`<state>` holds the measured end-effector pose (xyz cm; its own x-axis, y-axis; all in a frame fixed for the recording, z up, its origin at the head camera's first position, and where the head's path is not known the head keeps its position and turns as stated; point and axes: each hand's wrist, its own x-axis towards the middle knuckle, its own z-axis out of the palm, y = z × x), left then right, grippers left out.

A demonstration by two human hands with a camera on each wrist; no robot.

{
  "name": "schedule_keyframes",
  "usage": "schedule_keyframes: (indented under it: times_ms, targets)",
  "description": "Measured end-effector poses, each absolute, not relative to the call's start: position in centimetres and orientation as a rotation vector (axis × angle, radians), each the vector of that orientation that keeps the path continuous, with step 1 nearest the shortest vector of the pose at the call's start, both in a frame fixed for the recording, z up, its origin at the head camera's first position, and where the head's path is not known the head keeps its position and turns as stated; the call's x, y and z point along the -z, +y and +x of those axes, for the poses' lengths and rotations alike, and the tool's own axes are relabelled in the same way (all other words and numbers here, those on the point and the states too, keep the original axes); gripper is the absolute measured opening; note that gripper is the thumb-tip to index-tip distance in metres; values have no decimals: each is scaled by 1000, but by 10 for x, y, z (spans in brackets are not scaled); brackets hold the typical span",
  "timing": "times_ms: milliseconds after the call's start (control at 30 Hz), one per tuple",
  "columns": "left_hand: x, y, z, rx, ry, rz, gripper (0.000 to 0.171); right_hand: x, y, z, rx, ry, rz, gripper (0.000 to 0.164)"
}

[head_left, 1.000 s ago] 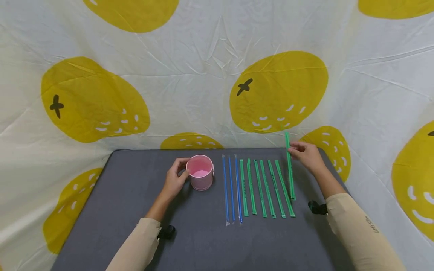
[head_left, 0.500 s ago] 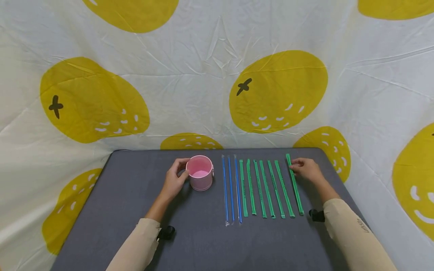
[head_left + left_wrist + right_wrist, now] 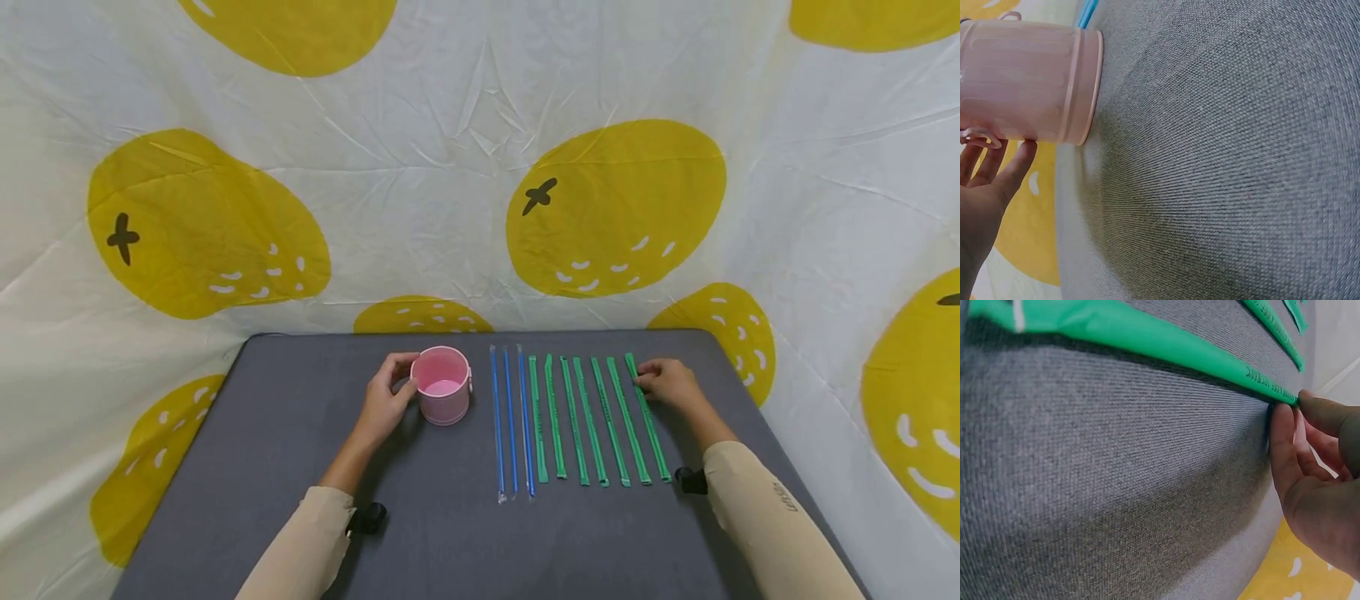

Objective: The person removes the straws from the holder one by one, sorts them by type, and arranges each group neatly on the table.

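Note:
A small pink bucket (image 3: 444, 404) stands upright on the grey table; small loops show on its sides in the left wrist view. My left hand (image 3: 384, 403) holds the bucket's left side, thumb toward the front and fingers behind. At the right end of a row, a green paper-wrapped straw (image 3: 652, 432) lies along the tabletop, slightly slanted. My right hand (image 3: 672, 387) pinches this straw near its far end between thumb and fingers, low against the cloth, as the right wrist view shows. Several more green wrapped straws (image 3: 588, 421) lie to its left, roughly parallel.
Three blue straws (image 3: 513, 425) in clear wrappers lie between the bucket and the green row. The grey cloth-covered table (image 3: 300, 433) ends at a white curtain (image 3: 427, 233) printed with yellow fruit, which hangs behind and at both sides.
My right hand has lowered the rightmost green straw from a raised tilt onto the table, then shifted its far end slightly left. My left hand and the bucket have stayed put.

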<state>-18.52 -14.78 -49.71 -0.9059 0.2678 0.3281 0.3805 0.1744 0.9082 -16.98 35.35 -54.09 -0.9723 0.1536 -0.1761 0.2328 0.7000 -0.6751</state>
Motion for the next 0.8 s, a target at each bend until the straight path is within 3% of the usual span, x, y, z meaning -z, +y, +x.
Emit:
schedule_keyframes:
  times_ms: [800]
  targets:
    - [495, -147, -188, 1882, -2332, -635, 39, 537, 347, -164, 1074, 2872, 336, 35]
